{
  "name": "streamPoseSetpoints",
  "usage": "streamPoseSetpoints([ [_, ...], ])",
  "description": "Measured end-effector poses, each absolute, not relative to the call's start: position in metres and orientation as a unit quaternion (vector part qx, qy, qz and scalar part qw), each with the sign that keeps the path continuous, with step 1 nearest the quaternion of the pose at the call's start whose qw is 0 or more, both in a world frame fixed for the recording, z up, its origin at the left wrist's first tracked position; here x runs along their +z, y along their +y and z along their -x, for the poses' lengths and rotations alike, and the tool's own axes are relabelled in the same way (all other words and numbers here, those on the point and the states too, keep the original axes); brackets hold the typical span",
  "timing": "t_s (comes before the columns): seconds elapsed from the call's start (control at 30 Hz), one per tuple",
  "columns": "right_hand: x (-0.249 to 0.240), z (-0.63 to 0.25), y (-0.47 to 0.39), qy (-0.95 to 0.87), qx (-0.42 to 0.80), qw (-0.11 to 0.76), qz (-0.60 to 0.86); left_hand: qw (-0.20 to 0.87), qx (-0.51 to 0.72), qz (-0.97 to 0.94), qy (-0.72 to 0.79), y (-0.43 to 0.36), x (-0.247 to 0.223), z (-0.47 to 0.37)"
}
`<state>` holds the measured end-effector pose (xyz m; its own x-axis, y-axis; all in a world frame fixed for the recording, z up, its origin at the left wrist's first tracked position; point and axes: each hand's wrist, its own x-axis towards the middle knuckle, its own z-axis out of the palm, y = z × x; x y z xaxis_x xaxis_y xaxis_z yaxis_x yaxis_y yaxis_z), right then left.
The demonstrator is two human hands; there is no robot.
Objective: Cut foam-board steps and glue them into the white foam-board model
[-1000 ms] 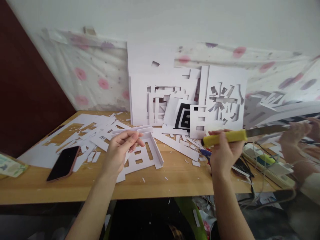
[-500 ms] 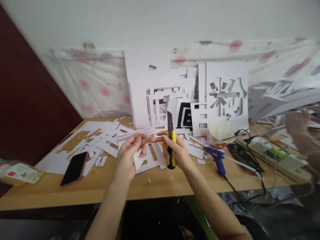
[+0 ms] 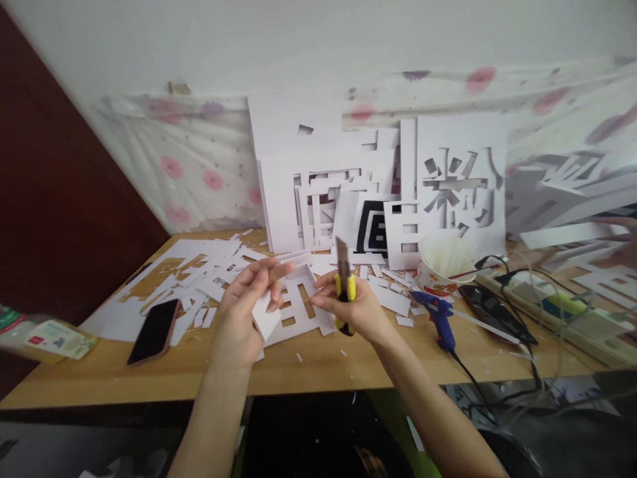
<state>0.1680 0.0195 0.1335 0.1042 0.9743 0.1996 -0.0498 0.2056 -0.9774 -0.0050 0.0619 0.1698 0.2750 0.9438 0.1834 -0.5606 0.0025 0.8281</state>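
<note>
My left hand (image 3: 239,312) is closed around a small white foam-board piece (image 3: 267,320), which shows below its curled fingers. In my right hand (image 3: 367,311) I grip a yellow and black utility knife (image 3: 345,285), its blade out and pointing up. A gap separates the two hands. Just beyond them, a white cut-out panel (image 3: 304,312) with rectangular openings and a raised edge lies on the wooden table (image 3: 318,378).
White scraps (image 3: 199,285) and a phone (image 3: 154,330) lie left, near a bottle (image 3: 60,340). To the right are a blue glue gun (image 3: 438,318), a tub of glue sticks (image 3: 440,272) and a power strip (image 3: 562,318). Cut-out boards (image 3: 462,133) lean behind. Another person's hand (image 3: 627,229) shows far right.
My hands have moved apart, the right one going slightly right with the knife. The white piece in my left hand shows more clearly. The other person's hand has moved up and right.
</note>
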Motion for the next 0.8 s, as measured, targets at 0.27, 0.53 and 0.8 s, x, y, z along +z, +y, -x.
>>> streamPoseSetpoints([
  [0.27, 0.174, -0.251, -0.024, -0.396, 0.132, 0.701, 0.579, 0.594, 0.61, -0.421, 0.312, 0.087, 0.143, 0.019],
  [0.53, 0.193, -0.244, 0.001, -0.489, 0.193, 0.598, 0.605, 0.718, 0.559, -0.346, 0.229, 0.099, 0.151, -0.033],
  [0.8, 0.181, -0.2, 0.085, -0.58, 0.328, 0.543, 0.51, 0.572, 0.641, -0.449, 0.245, 0.115, 0.169, -0.065],
])
